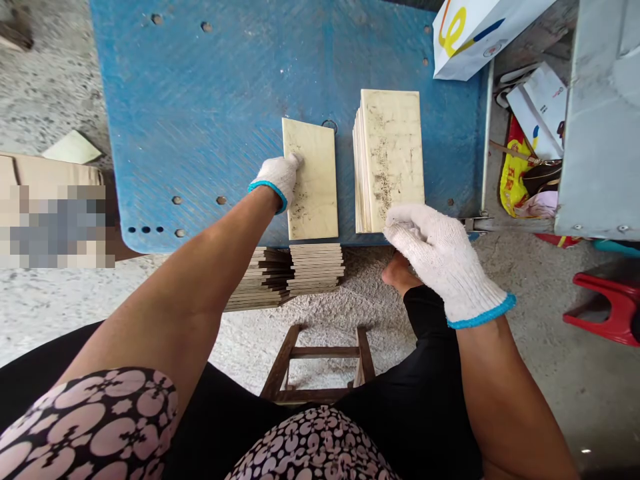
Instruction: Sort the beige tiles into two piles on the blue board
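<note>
My left hand [276, 177], in a white knitted glove with a blue cuff, is closed at the left edge of a flat cream panel [315, 190], its fingertips pressed on the surface. This panel has a slanted top edge and dark smudges; its material is unclear. To its right stands a stack of similar rectangular cream panels [395, 150], also smudged. My right hand [430, 247], gloved alike, is at the stack's lower right corner. Its thumb and index finger are pinched together, covering the corner; what they hold, if anything, is hidden.
Both panels rest near the front edge of a blue table [210, 120]. Below that edge are stacked thin slabs [316, 270] and a wooden stool frame [325, 353]. A white paper bag [470, 40] stands at the back right, and a red stool [605, 307] is on the floor.
</note>
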A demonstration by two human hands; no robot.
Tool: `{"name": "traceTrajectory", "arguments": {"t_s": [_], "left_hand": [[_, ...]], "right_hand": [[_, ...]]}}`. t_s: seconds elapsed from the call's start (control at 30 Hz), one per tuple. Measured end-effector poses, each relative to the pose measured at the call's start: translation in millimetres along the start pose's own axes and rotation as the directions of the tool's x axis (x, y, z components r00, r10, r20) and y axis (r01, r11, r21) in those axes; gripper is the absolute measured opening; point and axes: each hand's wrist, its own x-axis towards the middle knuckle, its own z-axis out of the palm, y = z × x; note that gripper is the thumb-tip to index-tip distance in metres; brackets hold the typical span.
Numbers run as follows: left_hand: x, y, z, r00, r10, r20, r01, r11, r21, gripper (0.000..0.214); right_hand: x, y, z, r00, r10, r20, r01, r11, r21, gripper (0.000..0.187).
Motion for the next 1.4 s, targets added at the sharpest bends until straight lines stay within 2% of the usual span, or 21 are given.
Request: {"name": "traceTrajectory", "arguments": {"t_s": [0.27,0.43,0.53,0.83,1.0,1.23,1.4], "left_hand": [[-6,6,-0.9,0.997,0.068,-0.048,-0.056,0.973,0.223,0.026],[-13,12,-6.2,0.979,0.204,0.007,-0.183,0.86,0.476,0.024],[-15,12,-9.6,0.971,0.239,0.003,-0.2,0.802,0.563,0.021],[-16,0,-16.2,0.954,0.296,0.055,-0.272,0.769,0.579,0.026],[-24,-4,-24.7,0.924,0.381,0.012,-0.319,0.756,0.571,0.023],[-42,-22,-28.7,0.923,0.383,-0.03,-0.3,0.768,0.566,0.026],[-48,-24,-37.5,0.875,0.477,-0.083,-0.34,0.727,0.597,0.027]], "right_hand": [[0,2,5,1.0,0.018,-0.005,-0.018,1.0,0.014,0.021],[0,1,8,0.999,0.03,0.026,-0.031,0.999,0.036,0.021],[0,1,8,0.999,0.032,0.031,-0.033,0.999,0.037,0.021],[0,2,10,0.999,0.025,0.044,-0.027,0.999,0.031,0.02],[0,3,13,0.999,0.007,0.032,-0.007,1.0,0.016,0.02],[1,1,13,0.999,0.019,0.033,-0.019,1.0,-0.017,0.021],[0,-1,11,0.999,0.01,0.048,-0.006,0.998,-0.069,0.023]]}}
